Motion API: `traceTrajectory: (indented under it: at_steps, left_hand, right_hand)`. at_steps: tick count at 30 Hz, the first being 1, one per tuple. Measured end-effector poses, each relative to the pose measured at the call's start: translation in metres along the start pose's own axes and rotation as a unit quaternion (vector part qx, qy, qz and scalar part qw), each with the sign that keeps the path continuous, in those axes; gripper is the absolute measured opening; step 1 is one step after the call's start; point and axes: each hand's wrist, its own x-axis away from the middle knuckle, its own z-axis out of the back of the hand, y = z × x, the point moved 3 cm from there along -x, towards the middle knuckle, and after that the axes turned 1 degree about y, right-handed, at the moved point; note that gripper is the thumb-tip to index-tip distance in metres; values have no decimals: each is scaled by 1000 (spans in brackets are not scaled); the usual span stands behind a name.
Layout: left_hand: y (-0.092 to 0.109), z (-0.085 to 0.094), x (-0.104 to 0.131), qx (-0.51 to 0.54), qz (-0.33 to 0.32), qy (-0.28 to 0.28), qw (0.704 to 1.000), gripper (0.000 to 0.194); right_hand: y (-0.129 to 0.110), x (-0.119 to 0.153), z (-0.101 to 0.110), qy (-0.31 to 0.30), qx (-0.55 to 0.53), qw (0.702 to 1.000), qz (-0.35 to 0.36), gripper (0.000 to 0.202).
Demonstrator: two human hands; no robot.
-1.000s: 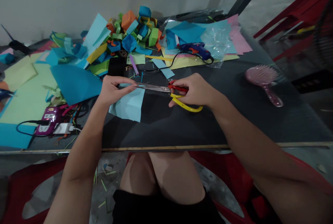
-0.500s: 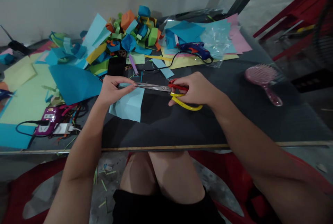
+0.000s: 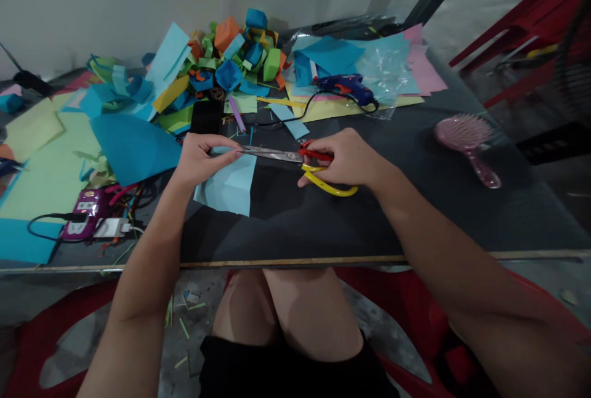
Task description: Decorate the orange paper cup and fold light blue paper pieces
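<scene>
My right hand point(image 3: 344, 154) is closed around the red and yellow handles of a pair of scissors point(image 3: 277, 154), whose blades point left and look nearly together. At the blade tips, the thumb and forefinger of my left hand point(image 3: 205, 156) are pinched. Whatever lies between those fingertips is too small or hidden to make out. A light blue sheet of paper point(image 3: 228, 185) shows under and beside my left hand, partly covered by it. Behind that hand lies a black phone-like object point(image 3: 206, 117).
Folded coloured paper pieces point(image 3: 228, 74) are heaped at the back. A blue glue gun point(image 3: 346, 87) with a black cord rests on paper sheets. A pink hairbrush point(image 3: 466, 136) lies right. At left are a purple power strip point(image 3: 90, 213) and a blue sheet point(image 3: 133, 145).
Both hands stay almost still. The scissors' yellow handle has shifted very slightly left and up.
</scene>
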Motion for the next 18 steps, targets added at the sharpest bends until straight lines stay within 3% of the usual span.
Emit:
traceTrajectory:
  at_steps: [12, 18]
  left_hand:
    - [-2, -2, -2, 14, 12, -1, 1000, 24]
    - [-3, -2, -1, 16, 18, -1, 1000, 25]
  right_hand:
    - [5, 0, -3, 27, 12, 1000, 11, 48]
    - [4, -1, -3, 15, 5, 1000, 6, 41]
